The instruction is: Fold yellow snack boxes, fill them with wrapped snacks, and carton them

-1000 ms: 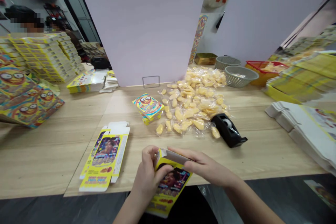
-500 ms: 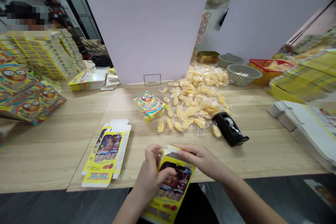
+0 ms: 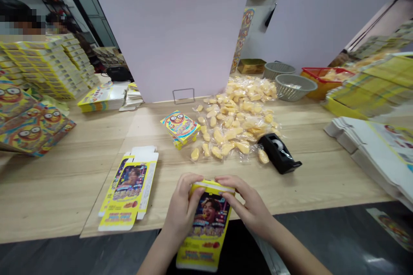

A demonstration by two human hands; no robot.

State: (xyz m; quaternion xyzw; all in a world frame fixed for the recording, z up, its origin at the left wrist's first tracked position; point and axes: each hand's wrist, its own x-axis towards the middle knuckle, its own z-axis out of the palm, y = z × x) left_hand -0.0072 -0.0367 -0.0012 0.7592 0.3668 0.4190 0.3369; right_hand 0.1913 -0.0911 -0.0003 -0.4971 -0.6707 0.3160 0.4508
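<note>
A yellow printed cardboard box stands upright between my hands at the table's front edge, its picture panel facing me. My left hand grips its upper left side, thumb on the front. At the upper right corner, my right hand holds the box with thumb and fingers. The top end looks folded over. Flat unfolded boxes lie to the left. Beyond my hands are a small stack of colourful cards or packets, a spread of wrapped yellow pieces and a black tape dispenser.
Flattened cartons are piled at right, near a grey basket and a red-rimmed basket. Patterned display boxes stand at left. A pale panel rises behind the table. Another person is beyond stacked boxes.
My right hand has moved from across the open top to the box's upper right corner. The top flap, raised before, now appears folded down, and the box has turned more upright.
</note>
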